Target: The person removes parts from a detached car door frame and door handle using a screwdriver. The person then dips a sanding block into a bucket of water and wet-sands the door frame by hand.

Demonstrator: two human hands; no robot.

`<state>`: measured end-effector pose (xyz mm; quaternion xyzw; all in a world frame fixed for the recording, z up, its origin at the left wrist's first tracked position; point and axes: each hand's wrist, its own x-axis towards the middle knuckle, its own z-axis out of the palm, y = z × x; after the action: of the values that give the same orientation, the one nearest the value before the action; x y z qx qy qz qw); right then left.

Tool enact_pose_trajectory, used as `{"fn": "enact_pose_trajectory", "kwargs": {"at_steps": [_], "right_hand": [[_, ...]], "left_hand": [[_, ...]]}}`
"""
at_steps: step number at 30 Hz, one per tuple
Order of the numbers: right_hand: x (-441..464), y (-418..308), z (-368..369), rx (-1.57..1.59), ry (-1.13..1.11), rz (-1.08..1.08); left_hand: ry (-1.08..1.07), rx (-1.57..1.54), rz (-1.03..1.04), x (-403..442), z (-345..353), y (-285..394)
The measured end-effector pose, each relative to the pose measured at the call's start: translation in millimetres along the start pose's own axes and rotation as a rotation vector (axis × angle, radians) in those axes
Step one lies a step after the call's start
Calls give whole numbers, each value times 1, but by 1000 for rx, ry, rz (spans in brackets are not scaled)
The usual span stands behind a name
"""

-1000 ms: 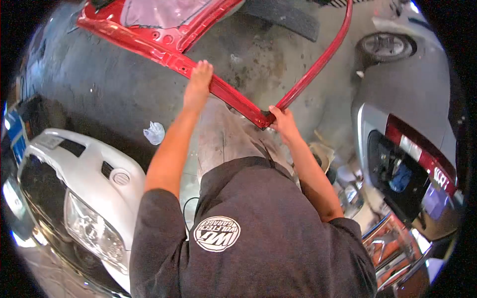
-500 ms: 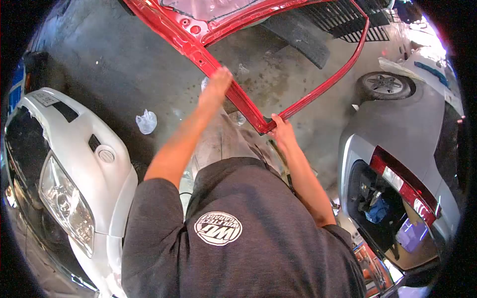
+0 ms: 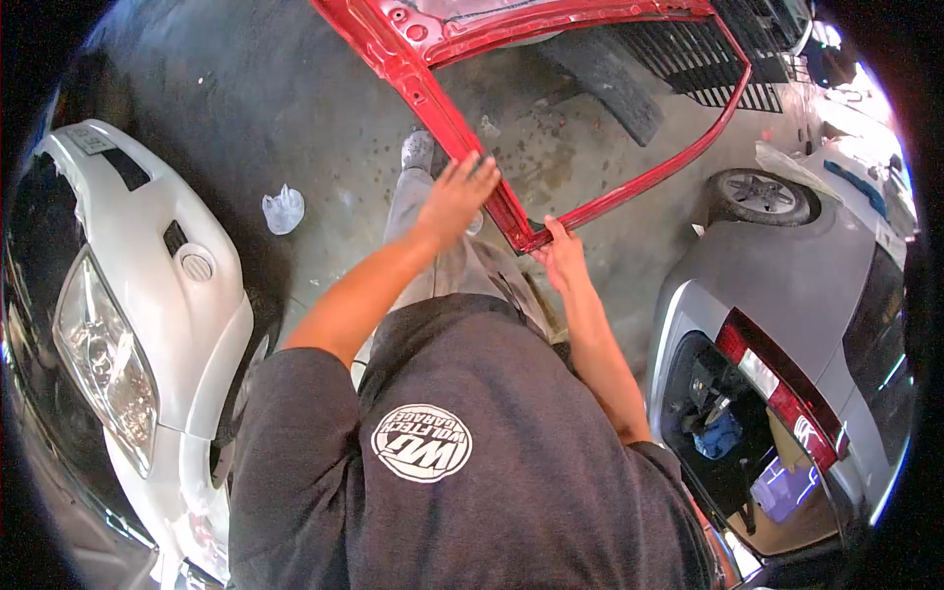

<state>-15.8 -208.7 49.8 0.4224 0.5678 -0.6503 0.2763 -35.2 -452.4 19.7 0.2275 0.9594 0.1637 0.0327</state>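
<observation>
A red car door extends away from me, its window frame nearest my body. My left hand rests on the left bar of that frame with its fingers stretched out and slightly apart. At the near corner of the window frame, my right hand has its thumb and fingers closed on the metal. Part of the right hand's grip is hidden under the corner. The far end of the door runs out of view at the top.
A white car front with a headlight stands on my left. To my right are a grey car body, its red tail light and a wheel. A crumpled plastic bag and a black slatted grille lie on the floor.
My left hand has slid along the bar toward the near corner, and its fingers now show more spread. My right hand stays at the corner. The whole view has shifted slightly.
</observation>
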Motion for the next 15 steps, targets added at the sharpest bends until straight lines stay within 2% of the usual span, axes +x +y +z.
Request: {"fn": "enact_pose_trajectory", "kwargs": {"at_steps": [4,7,10,14,15], "right_hand": [[6,3,-4,8,19,-3],[11,11,-6,39,20,-25],[14,2,-2,56,-9,-48],[1,-1,4,22,55,-44],[6,1,-2,-2,8,-40]], "left_hand": [[74,-131,-94,-12,23,30],[-12,-186,35,-38,29,56],[210,-521,-347,-25,0,48],[547,-699,-764,26,13,-7],[505,-776,-810,31,9,-7]]}}
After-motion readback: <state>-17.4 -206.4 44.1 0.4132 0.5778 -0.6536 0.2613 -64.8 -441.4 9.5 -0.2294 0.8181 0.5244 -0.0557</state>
